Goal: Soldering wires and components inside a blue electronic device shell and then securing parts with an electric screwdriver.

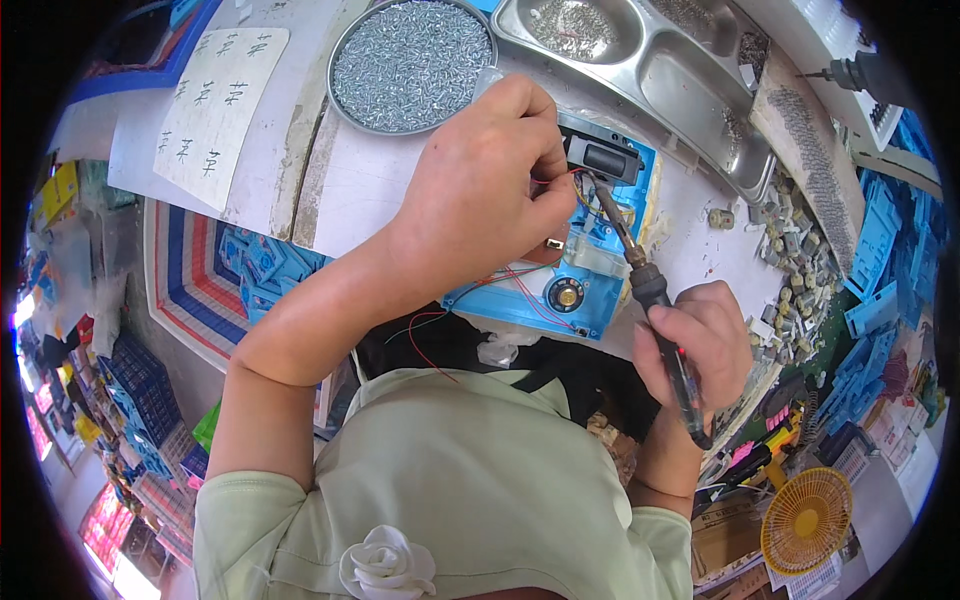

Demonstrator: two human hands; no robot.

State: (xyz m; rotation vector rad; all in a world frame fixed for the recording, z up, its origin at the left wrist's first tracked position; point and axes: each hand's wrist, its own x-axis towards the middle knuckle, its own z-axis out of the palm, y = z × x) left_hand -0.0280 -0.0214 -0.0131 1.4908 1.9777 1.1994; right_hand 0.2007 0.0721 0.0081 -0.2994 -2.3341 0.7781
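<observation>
My right hand (705, 345) grips the black handle of a soldering iron (655, 290), its metal tip slanting up and left. Close to that tip, my left hand (480, 170) pinches a thin red wire (574, 171). Under both lies a blue plastic housing (520, 305), open side up. Inside it are a round speaker (566, 294) and, at the far end, a black rectangular part (607, 160). Loose red and green wires trail over its near edge. My left hand hides part of the housing, and whether the tip touches a joint is too small to tell.
A round metal bowl (345, 75) of small screws stands beyond my left hand. Right of it is a steel compartment tray (690, 85). Small metal parts (795, 270) are heaped at right, beside blue plastic pieces (880, 235). An electric screwdriver (865, 78) juts in at upper right.
</observation>
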